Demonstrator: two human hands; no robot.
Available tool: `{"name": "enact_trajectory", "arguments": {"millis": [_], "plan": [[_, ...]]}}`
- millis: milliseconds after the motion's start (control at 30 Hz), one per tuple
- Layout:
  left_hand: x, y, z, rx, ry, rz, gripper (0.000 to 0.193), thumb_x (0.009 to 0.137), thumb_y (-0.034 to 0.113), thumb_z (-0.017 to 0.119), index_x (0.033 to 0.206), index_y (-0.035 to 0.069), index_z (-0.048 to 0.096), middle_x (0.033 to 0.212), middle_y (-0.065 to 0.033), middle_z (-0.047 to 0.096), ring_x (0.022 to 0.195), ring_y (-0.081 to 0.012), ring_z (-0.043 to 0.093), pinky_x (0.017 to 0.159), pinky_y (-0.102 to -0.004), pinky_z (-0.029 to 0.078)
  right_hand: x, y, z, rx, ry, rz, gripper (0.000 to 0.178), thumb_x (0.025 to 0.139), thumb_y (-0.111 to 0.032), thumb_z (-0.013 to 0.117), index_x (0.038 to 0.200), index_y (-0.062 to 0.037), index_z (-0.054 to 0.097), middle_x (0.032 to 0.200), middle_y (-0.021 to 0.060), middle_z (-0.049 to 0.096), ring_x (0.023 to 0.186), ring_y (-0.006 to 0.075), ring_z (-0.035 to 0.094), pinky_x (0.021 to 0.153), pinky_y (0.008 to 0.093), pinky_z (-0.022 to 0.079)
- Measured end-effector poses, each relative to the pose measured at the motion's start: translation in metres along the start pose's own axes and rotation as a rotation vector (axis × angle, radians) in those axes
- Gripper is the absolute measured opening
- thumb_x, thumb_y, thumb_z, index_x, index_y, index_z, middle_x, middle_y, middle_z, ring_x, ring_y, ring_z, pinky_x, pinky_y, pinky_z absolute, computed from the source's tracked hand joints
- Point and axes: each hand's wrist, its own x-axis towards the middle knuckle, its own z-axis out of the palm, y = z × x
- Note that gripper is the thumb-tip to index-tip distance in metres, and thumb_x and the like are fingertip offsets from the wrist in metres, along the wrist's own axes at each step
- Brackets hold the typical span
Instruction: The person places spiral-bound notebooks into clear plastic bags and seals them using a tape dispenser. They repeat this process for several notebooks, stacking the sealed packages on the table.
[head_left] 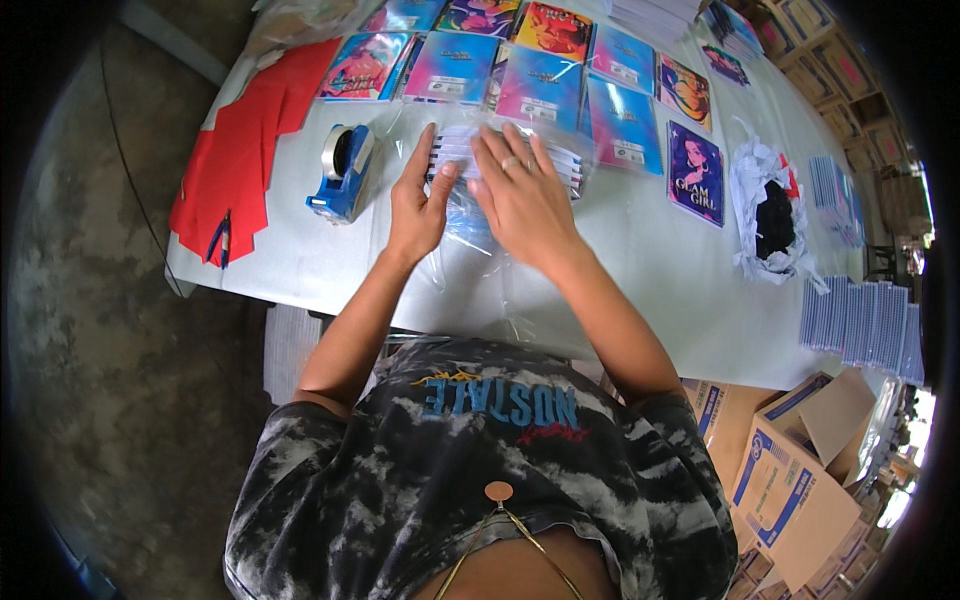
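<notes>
Your left hand (418, 205): at the left end of the stack (567, 170), thumb spread from fingers | Your right hand (525, 200): flat across the stack's top, fingers slightly apart, 1 ring (510, 162) worn | Stack: in clear film (470, 230), on the surface (330, 265) before you | Tape dispenser (347, 185): just left of your left hand | Notebooks (540, 88): in rows beyond

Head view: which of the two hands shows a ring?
The right hand, palm down over the stack in clear plastic. A ring shows on one finger; the left hand, at the stack's left end, shows none.
</notes>
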Motion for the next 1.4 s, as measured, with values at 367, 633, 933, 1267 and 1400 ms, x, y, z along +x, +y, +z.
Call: {"name": "enact_trajectory", "arguments": {"millis": [367, 633, 933, 1267, 1400], "plan": [[-0.001, 0.035, 0.020, 0.739, -0.066, 0.509, 0.027, 0.080, 0.024, 0.066, 0.105, 0.014, 0.067, 0.120, -0.0013, 0.058, 0.117, -0.0235, 0.045, 0.100, -0.0421, 0.025, -0.030, 0.014, 0.004, 0.015, 0.690, 0.481, 0.036, 0.083, -0.010, 0.056, 0.116, 0.0045, 0.050, 0.116, 0.0165, 0.052, 0.105, 0.0326, 0.049, 0.093, 0.0423, 0.033], [0.020, 0.066, 0.004, -0.076, -0.371, -0.067, 0.054, 0.088, 0.018, 0.050, 0.136, 0.002, 0.031, 0.115, -0.0228, 0.057, 0.110, -0.0304, 0.054, 0.096, -0.0384, 0.038, -0.028, -0.006, 0.011, 0.036, 0.331, 0.175, 0.032, 0.078, -0.009, 0.058, 0.109, -0.0049, 0.060, 0.112, 0.0065, 0.058, 0.110, 0.0225, 0.050, 0.092, 0.0379, 0.035], [0.155, 0.110, -0.019, -0.073, -0.460, 0.115, 0.032, 0.086, 0.016, 0.059, 0.111, -0.003, 0.058, 0.089, -0.0103, 0.067, 0.078, -0.0178, 0.064, 0.072, -0.0268, 0.050, -0.032, 0.003, 0.012, -0.019, 0.315, 0.139, 0.034, 0.078, -0.010, 0.057, 0.112, -0.0097, 0.060, 0.115, 0.0016, 0.057, 0.110, 0.0190, 0.051, 0.089, 0.0336, 0.036], [0.021, 0.038, 0.011, 0.464, -0.283, 0.705, 0.022, 0.069, -0.002, 0.065, 0.087, 0.009, 0.068, 0.094, -0.0079, 0.068, 0.093, -0.0240, 0.064, 0.083, -0.0352, 0.050, -0.023, -0.003, 0.020, 0.373, 0.754, 0.332, 0.034, 0.070, 0.004, 0.063, 0.102, -0.0069, 0.062, 0.109, 0.0073, 0.058, 0.103, 0.0242, 0.054, 0.084, 0.0369, 0.044], [-0.024, 0.022, -0.001, 0.439, -0.249, 0.761, 0.016, 0.069, -0.003, 0.063, 0.072, 0.012, 0.063, 0.094, -0.0064, 0.068, 0.092, -0.0208, 0.064, 0.086, -0.0358, 0.047, -0.035, 0.011, 0.029, 0.195, 0.579, 0.145, 0.015, 0.068, 0.001, 0.066, 0.080, -0.0080, 0.063, 0.099, 0.0023, 0.062, 0.097, 0.0212, 0.058, 0.083, 0.0347, 0.044]]}}
